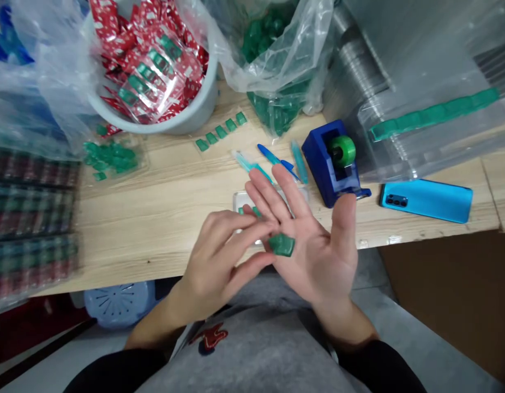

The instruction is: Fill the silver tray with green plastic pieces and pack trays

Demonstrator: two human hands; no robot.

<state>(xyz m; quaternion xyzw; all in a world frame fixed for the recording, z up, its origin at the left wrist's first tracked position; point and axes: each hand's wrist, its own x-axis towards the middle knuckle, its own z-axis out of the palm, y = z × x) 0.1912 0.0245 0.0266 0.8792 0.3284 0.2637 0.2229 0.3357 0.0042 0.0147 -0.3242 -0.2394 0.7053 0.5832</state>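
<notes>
My left hand (220, 262) has its thumb and forefinger at the left edge of a small green translucent piece (282, 245), apparently pinching it. Beneath the piece, my right hand (313, 245) is turned palm up, fingers stretched out and thumb spread. Partly hidden behind my hands, a clear tray (238, 200) with small green pieces lies at the table's front edge. Beyond my fingertips are a blue pen (269, 154), a pale blue pen-like item (246, 161) and a teal stick-like item (299, 161).
A blue tape dispenser (320, 164) and a blue phone (428, 201) lie to the right. Behind stand a bucket (191, 120) of red packets and a plastic bag (272, 109) of green pieces. Green pieces in clear packaging (111, 157) and stacked packs (31, 218) are on the left.
</notes>
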